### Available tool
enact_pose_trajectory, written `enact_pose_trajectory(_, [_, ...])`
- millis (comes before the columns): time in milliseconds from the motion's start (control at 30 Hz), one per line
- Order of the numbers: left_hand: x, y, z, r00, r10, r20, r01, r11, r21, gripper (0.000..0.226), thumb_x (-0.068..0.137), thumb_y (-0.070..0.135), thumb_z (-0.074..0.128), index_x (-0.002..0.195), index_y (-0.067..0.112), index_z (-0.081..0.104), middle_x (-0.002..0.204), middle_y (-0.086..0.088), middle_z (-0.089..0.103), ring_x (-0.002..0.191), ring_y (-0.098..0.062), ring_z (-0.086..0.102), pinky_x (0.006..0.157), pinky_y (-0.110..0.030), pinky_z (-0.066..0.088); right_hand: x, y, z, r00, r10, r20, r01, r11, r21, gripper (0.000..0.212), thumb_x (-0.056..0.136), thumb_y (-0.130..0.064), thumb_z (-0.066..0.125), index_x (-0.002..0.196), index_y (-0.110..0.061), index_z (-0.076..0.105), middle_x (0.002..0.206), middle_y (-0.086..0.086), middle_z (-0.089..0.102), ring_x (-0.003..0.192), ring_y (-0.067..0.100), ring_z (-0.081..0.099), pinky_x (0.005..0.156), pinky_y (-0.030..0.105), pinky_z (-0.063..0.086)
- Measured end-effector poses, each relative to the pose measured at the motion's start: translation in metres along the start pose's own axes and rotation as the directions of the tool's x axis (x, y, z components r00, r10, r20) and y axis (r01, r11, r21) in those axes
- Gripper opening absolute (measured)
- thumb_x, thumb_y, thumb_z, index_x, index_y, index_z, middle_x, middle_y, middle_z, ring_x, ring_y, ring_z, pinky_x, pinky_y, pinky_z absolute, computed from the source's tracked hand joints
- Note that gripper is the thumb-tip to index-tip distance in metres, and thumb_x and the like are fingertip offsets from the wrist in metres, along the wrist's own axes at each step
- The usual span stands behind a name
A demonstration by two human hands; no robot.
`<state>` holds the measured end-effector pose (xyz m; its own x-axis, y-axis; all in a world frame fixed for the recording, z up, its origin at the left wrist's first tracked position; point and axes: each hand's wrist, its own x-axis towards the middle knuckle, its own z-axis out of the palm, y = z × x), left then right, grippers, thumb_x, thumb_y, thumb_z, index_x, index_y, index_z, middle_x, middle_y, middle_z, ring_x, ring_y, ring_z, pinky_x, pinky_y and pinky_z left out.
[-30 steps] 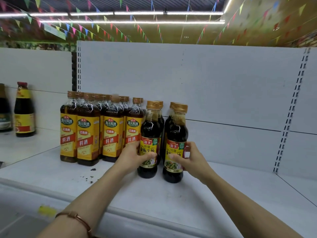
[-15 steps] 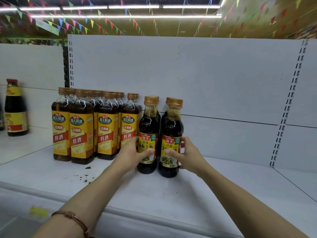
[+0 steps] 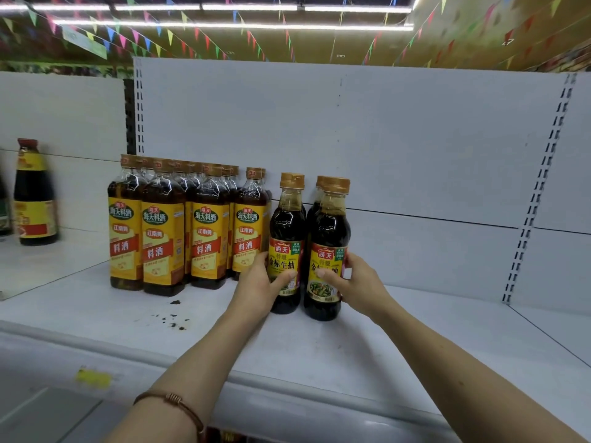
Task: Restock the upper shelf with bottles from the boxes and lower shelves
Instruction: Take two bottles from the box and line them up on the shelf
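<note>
A cord bracelet [image 3: 172, 402] circled the left forearm nearest the camera, and both arms reached up over the front lip of the white upper shelf [image 3: 319, 356]. The left hand [image 3: 259, 289] gripped the left soy sauce bottle [image 3: 285, 247], its fingers [image 3: 283, 278] curled across the label with the thumb in front. The right hand [image 3: 359, 284] gripped the right soy sauce bottle [image 3: 327, 251] the same way, thumb lying over the label. Both bottles stood upright on the shelf, just beside each other, with more caps showing directly behind them. Left of the left fingers, dark crumbs [image 3: 172, 318] lay on the shelf, and beyond them stood a tight block of yellow-labelled cooking wine bottles [image 3: 179, 228]. Far off to the left, a red-capped dark bottle [image 3: 33, 196] stood on the neighbouring shelf.
</note>
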<state>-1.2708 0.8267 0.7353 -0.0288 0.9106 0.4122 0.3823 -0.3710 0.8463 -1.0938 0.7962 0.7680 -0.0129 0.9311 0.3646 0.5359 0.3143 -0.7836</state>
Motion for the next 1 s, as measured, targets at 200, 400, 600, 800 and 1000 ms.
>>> enact_pose_trajectory(200, [-0.004,0.009,-0.007,0.997,-0.075,0.020,0.067,0.965,0.253,0.052,0.093,0.037,0.058,0.135,0.009,0.043,0.135,-0.011,0.053,0.123,-0.030,0.051,0.103,-0.046,0.043,-0.014,-0.018,0.001,0.989,0.149,-0.009,-0.149,0.989,0.001,0.022,0.094,-0.034,0.062,0.112,-0.025,0.056,0.107,0.000,0.060,0.108,0.020,0.059,0.095,0.034,0.048])
enact_pose_trajectory(400, [-0.067,0.035,-0.033,0.995,0.097,-0.027,-0.089,0.973,0.214,0.028,0.096,0.024,0.054,0.122,0.014,0.052,0.119,0.001,0.052,0.107,-0.012,0.049,0.087,-0.022,0.037,-0.058,-0.048,-0.009,0.993,0.106,0.056,-0.113,0.984,0.137,0.044,0.096,-0.039,0.057,0.127,-0.008,0.056,0.099,-0.001,0.062,0.102,0.022,0.062,0.096,0.043,0.053])
enact_pose_trajectory(600, [-0.139,0.045,-0.048,0.975,0.101,-0.197,-0.068,0.983,0.170,0.014,0.093,0.016,0.056,0.104,0.025,0.060,0.100,0.009,0.062,0.087,-0.003,0.056,0.067,-0.009,0.042,-0.119,-0.070,-0.023,0.955,-0.158,0.250,0.161,0.987,0.009,0.048,0.092,-0.046,0.059,0.132,-0.021,0.056,0.126,-0.010,0.063,0.114,0.006,0.059,0.099,0.031,0.049])
enact_pose_trajectory(800, [-0.244,0.030,-0.042,0.979,-0.003,-0.203,0.052,0.970,0.237,0.031,0.092,0.007,0.057,0.090,0.038,0.056,0.100,0.014,0.060,0.088,-0.001,0.059,0.079,-0.021,0.048,-0.177,-0.062,-0.004,0.841,-0.340,0.420,0.327,0.939,0.106,0.037,0.091,-0.047,0.059,0.121,-0.026,0.060,0.111,-0.016,0.064,0.101,-0.006,0.059,0.087,0.012,0.046])
enact_pose_trajectory(1000, [-0.334,0.035,-0.080,0.945,-0.200,-0.258,0.290,0.877,0.382,0.010,0.096,0.029,0.054,0.105,0.035,0.055,0.119,0.006,0.058,0.110,-0.010,0.055,0.092,-0.031,0.046,-0.228,-0.062,0.047,0.676,-0.384,0.629,0.309,0.922,0.231,0.037,0.093,-0.045,0.058,0.123,-0.024,0.059,0.113,-0.011,0.063,0.103,0.001,0.059,0.081,0.011,0.047])
